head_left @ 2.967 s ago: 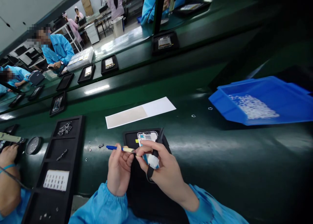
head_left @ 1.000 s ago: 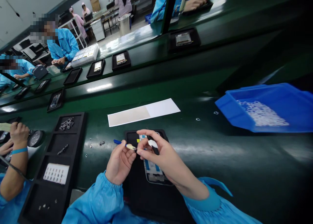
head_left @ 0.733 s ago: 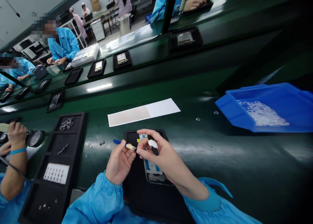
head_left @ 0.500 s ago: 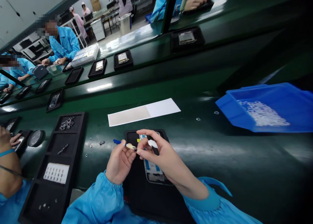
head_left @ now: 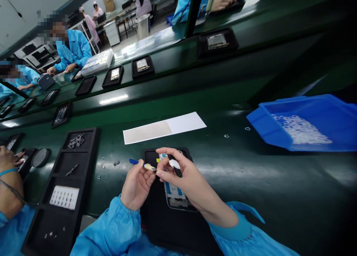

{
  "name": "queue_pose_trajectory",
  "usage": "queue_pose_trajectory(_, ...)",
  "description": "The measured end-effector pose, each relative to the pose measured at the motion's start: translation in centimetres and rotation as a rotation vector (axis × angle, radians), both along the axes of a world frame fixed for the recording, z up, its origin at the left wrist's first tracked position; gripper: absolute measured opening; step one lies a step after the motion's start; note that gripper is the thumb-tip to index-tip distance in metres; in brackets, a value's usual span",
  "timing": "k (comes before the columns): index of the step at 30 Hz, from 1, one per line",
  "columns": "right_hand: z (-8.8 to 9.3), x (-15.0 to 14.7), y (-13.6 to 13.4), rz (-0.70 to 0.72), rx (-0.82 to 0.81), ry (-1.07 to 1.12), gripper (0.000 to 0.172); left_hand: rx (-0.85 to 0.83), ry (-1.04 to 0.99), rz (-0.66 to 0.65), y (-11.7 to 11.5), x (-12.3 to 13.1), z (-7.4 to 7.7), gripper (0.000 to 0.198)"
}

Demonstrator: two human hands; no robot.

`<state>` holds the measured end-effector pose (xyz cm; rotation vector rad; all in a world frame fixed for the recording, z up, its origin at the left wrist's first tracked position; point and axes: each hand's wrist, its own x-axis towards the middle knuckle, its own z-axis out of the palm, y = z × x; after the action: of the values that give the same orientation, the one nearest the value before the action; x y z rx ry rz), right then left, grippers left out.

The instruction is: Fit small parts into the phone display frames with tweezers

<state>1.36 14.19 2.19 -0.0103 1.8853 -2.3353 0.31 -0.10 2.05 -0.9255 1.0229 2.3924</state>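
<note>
My left hand (head_left: 138, 185) is closed, thumb pressed against a slim thing with a blue end (head_left: 133, 161). A cream-coloured piece (head_left: 150, 167) shows past the thumb; whether it is a finger cover or part of that thing is unclear. My right hand (head_left: 186, 181) pinches at its tip, touching a tiny dark bit that I cannot identify. A black rod-like piece (head_left: 177, 170) and a white cover (head_left: 174, 163) show among its fingers. Beneath both hands lies a phone frame (head_left: 178, 200) with blue film, partly hidden, on a black tray (head_left: 158, 226).
Left of me stands a black compartment tray (head_left: 90, 152) with small parts and a white card (head_left: 64, 197). A white paper strip (head_left: 186, 122) lies ahead. On the right sits a blue bin (head_left: 340, 125) of white rings. A co-worker's arm (head_left: 11, 185) is at far left.
My hands stay practically still. Several trays on the far line have shifted slightly to the right, and the co-worker's hand at far left has moved a little.
</note>
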Motion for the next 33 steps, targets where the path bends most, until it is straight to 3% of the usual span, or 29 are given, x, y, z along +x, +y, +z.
queue_pose_trajectory(22,-0.12,0.19,-0.13,-0.024,-0.029,0.041,0.04,-0.005,-0.003,0.031,0.05,0.13,0.33,0.028)
queue_pose_trajectory(33,-0.21,0.51,-0.45,-0.061,-0.047,0.076,0.037,-0.023,0.052,0.039,-0.18,0.24,0.03,0.016)
